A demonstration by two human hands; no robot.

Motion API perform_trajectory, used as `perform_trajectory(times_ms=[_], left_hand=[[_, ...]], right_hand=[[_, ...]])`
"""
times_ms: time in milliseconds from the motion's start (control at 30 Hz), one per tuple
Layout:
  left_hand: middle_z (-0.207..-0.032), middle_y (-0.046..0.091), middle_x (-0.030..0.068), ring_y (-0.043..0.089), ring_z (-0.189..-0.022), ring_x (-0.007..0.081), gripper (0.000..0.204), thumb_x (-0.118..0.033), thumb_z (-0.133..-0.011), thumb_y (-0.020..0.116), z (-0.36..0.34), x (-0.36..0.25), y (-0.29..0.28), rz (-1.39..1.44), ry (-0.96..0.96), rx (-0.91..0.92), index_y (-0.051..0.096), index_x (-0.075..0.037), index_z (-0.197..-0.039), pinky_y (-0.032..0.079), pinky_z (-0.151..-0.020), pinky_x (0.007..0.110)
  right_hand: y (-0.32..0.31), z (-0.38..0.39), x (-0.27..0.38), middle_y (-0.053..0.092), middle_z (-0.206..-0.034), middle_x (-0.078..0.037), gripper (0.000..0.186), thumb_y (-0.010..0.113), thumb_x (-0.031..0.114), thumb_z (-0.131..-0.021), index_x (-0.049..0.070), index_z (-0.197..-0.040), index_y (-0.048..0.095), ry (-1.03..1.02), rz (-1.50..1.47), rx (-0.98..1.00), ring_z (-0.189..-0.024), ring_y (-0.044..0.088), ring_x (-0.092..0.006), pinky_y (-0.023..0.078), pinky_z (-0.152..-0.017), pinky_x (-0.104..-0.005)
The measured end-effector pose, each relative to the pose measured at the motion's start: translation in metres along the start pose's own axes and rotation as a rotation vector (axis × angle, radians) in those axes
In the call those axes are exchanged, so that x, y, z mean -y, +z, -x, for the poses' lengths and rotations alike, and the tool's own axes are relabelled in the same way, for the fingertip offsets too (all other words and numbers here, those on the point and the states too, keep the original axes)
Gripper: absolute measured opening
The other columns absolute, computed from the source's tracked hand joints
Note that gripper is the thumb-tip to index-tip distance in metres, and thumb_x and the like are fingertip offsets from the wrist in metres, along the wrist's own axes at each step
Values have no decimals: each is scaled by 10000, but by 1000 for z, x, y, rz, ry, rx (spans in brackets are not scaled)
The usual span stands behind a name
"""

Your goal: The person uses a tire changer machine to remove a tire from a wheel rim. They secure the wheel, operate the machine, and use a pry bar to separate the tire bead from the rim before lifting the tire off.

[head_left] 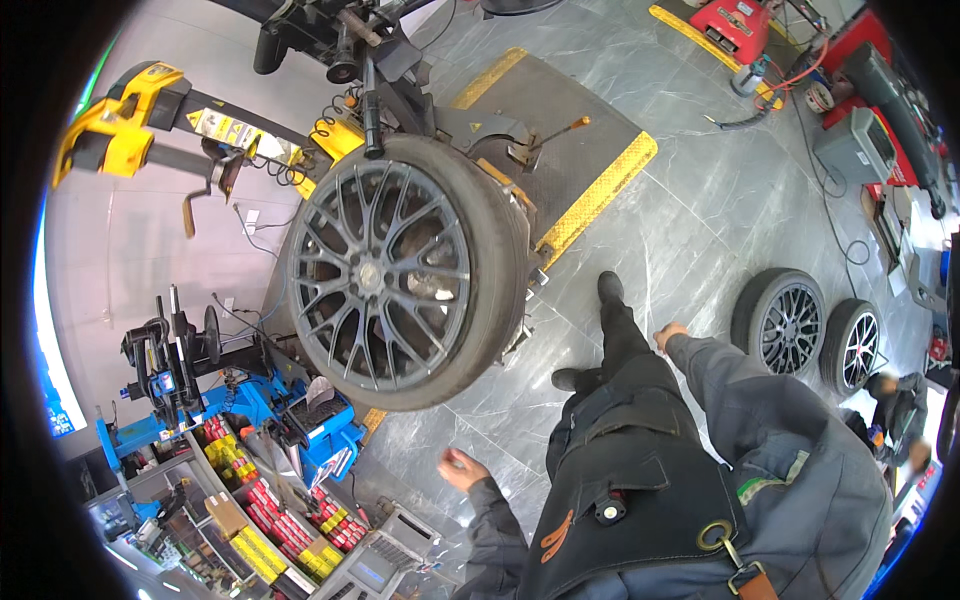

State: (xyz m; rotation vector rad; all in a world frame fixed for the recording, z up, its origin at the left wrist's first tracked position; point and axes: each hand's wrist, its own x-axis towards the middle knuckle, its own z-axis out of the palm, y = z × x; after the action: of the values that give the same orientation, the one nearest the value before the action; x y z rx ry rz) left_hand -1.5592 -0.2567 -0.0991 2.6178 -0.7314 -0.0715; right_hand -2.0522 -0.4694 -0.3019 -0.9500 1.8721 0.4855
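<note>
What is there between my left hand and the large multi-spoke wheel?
In the head view, only grey tiled floor shows between the left hand and wheel.

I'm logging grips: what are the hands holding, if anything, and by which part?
Nothing visible is held: the left hand and right hand look empty.

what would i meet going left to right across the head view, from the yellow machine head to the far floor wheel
yellow machine head → big dark-spoked wheel → forward black shoe → right hand → dark-spoked floor wheel → floor wheel with light spokes
</note>
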Motion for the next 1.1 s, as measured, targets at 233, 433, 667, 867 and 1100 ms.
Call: perform_trajectory(times_ms=[233,433,667,867,1100], left_hand=[[-1136,612,162,546,-1093,348,253,-169,-928,616,-103,-233,35,88,459,-97,640,-8,-1122,392,-968,483],[-1245,581,143,501,-1196,348,333,-297,-967,511,-111,-267,61,-53,482,-280,616,-31,-1138,317,-1039,487],[-1134,599,151,516,-1127,341,351,-322,-1006,443,-112,-258,63,-73,415,-113,604,-21,-1089,310,-1010,471],[-1282,489,243,448,-1215,372,478,-399,-1001,434,-109,-257,69,-2,356,-140,579,45,-1100,303,-1068,507],[-1232,501,200,447,-1226,335,556,-481,-1006,299,-103,-247,75,-159,370,-115,538,15,-1084,300,-1076,526]], right_hand=[[-82,-15,127,668,-1194,-242,481,603,413,-883,12,-1128,708,-266,71,64,-1118,639,-399,503,-976,-444],[-135,-72,228,683,-1143,-239,452,572,415,-896,34,-1084,725,-473,94,-25,-1081,652,-398,512,-954,-455],[-106,-153,263,715,-1057,-236,433,638,415,-848,43,-1041,744,-276,254,-140,-1032,688,-371,536,-923,-427],[-30,-210,308,704,-1100,-227,461,584,441,-901,30,-1049,732,-336,131,11,-1051,671,-382,525,-928,-448],[81,-312,382,670,-1127,-284,621,486,535,-968,-33,-1139,672,-361,-55,109,-1144,603,-445,476,-979,-474]])
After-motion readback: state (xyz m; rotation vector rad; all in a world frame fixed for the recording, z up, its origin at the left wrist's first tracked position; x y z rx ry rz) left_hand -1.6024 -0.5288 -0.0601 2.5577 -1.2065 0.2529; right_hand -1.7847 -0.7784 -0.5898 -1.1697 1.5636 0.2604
